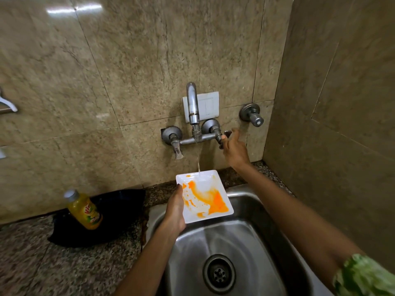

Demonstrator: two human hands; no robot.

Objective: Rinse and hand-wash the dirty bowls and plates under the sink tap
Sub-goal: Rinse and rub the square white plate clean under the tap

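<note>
Plate (205,196), white and smeared orange, sits gripped in our left hand (174,212) over the steel sink (241,238) under running tap (193,107) water. Our right hand (234,149) pinches the tap handle (224,138). Speckled granite counter (42,263), beige stone walls (106,60).

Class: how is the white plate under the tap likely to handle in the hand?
The plate probably stays stiff: it juts out flat, gripped by the left hand at one edge only. Likely slippery, being wet and sauce-smeared. It seems light, since one hand holds it.
</note>
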